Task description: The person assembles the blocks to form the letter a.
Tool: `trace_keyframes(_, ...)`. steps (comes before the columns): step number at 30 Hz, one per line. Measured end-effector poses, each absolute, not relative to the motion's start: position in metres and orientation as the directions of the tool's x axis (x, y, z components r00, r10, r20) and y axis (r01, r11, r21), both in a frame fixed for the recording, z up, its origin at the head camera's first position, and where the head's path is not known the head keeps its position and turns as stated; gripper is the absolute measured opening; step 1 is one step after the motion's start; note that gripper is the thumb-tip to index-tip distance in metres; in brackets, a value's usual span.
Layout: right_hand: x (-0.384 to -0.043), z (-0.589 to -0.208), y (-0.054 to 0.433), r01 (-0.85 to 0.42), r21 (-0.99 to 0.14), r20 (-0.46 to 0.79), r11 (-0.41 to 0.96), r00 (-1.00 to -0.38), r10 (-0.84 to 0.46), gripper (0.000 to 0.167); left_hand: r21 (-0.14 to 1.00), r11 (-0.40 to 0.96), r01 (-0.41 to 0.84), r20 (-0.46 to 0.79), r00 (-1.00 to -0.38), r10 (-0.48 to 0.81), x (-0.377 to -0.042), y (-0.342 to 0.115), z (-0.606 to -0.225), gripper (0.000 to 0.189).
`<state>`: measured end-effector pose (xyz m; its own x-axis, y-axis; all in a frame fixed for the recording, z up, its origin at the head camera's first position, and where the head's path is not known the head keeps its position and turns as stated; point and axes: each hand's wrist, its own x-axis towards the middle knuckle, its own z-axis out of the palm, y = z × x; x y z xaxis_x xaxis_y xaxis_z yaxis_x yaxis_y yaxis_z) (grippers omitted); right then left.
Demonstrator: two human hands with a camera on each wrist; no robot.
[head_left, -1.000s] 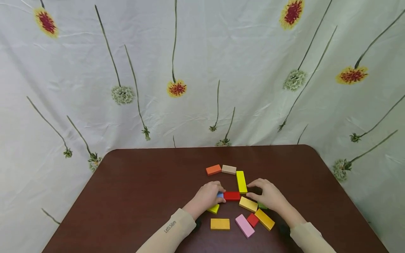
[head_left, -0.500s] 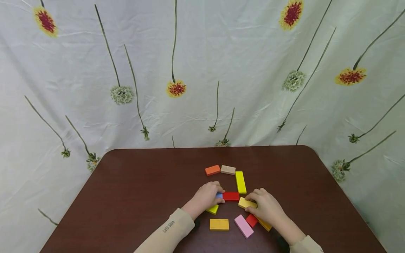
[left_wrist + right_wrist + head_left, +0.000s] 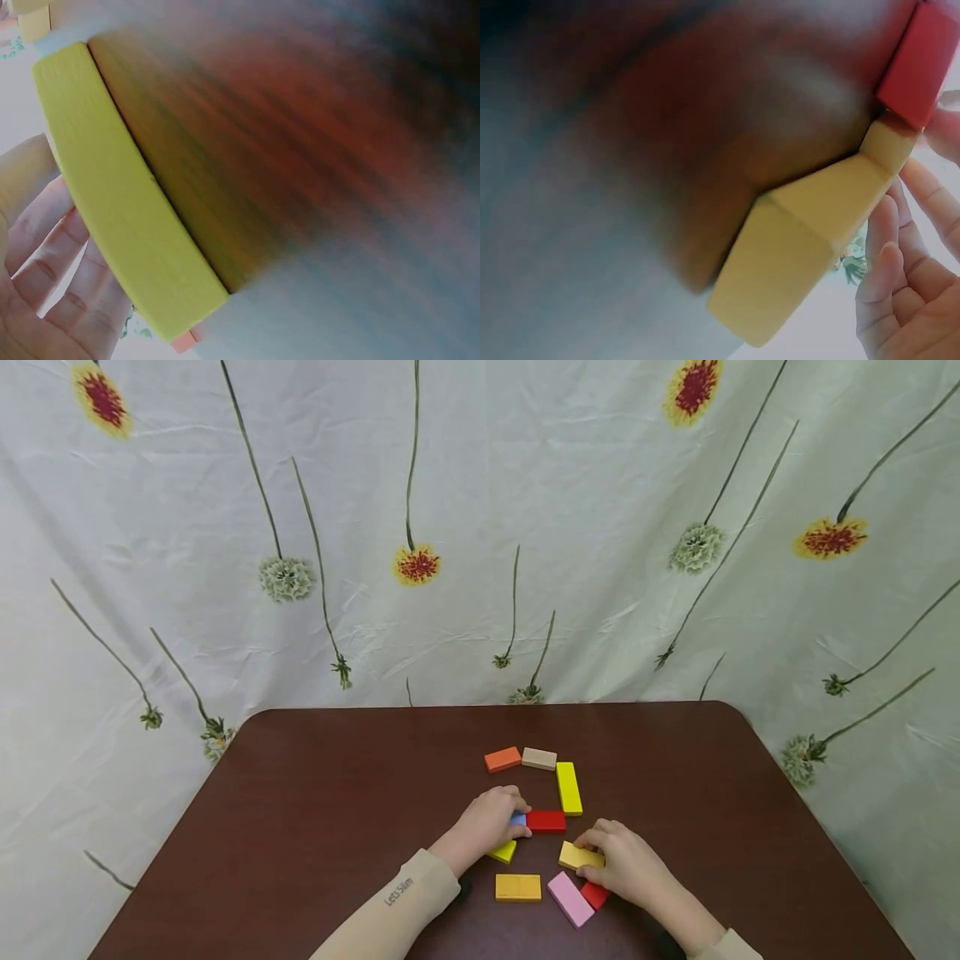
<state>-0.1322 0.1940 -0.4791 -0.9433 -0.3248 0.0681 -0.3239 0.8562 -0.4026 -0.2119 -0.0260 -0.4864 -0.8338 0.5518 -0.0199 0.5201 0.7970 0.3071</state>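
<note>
In the head view, my left hand (image 3: 487,822) pinches a blue block (image 3: 518,819), mostly hidden under its fingers. That block's right end meets a red block (image 3: 546,822). Just below the hand lies a yellow block (image 3: 504,852), large in the left wrist view. My right hand (image 3: 628,867) holds a light yellow block (image 3: 579,857) between thumb and fingers, low at the table. Beside its thumb are a small red block (image 3: 595,895) and a pink block (image 3: 570,900), which touch. The right wrist view shows several yellow faces and a red block (image 3: 919,67) near the fingers.
An orange block (image 3: 502,760), a beige block (image 3: 539,759) and a bright yellow block (image 3: 569,789) form a bent line farther back. One more yellow block (image 3: 517,887) lies near the front of the brown table (image 3: 360,777). Behind hangs a flowered cloth (image 3: 600,527).
My right hand has come toward the front, taken hold of the light yellow block and drawn it away from the bright yellow one. The pink block has shifted slightly left. My left hand stays put.
</note>
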Motion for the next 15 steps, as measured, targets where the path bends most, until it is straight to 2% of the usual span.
trace_keyframes(5, -0.127, -0.478, 0.194, -0.35, -0.431, 0.045, 0.832, -0.929, -0.368, 0.026, 0.307, 0.796, 0.523, -0.021, -0.832, 0.554, -0.211, -0.026, -0.485, 0.035)
trace_keyframes(9, -0.124, -0.478, 0.197, -0.376, -0.445, 0.077, 0.812, -0.92, -0.384, 0.025, 0.305, 0.797, 0.521, -0.013, -0.835, 0.551, -0.21, -0.026, -0.486, 0.035)
trace_keyframes(13, -0.126, -0.477, 0.204, -0.366, -0.457, 0.141, 0.811, -0.93, -0.34, 0.025, 0.306, 0.797, 0.521, -0.007, -0.836, 0.549, -0.21, -0.026, -0.484, 0.034)
trace_keyframes(15, -0.128, -0.476, 0.21, -0.31, -0.461, 0.151, 0.831, -0.951, -0.271, 0.025, 0.31, 0.795, 0.522, -0.007, -0.834, 0.551, -0.209, -0.026, -0.484, 0.034)
